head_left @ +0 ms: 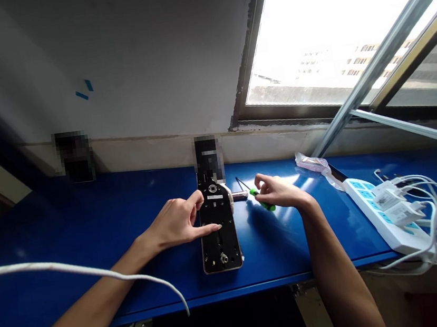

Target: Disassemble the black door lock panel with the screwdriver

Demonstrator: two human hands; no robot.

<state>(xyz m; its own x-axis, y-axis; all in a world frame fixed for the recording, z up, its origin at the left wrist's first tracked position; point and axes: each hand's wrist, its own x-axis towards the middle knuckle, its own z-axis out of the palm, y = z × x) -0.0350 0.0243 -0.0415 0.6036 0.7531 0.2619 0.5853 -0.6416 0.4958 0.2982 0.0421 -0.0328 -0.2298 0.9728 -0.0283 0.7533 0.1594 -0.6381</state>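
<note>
A long black plate-like device (218,227) with screws, holes and a white label lies lengthwise on the blue table. My left hand (180,221) is at its left side, the thumb stretched across the top face and the other fingers curled at the edge, holding it. To the right of the device, my right hand (279,190) has its fingers closed about a green-handled screwdriver (269,206). The screwdriver's dark shaft points away and to the left. A short dark cylinder (240,196) sticks out from the device's right side.
A white power strip (367,203) with chargers and tangled cables is on the right. Near it lies a clear plastic packet (312,163). A white cable (96,271) crosses above my left forearm. A blurred dark object (78,162) stands at the back left. Metal bars slant before the window.
</note>
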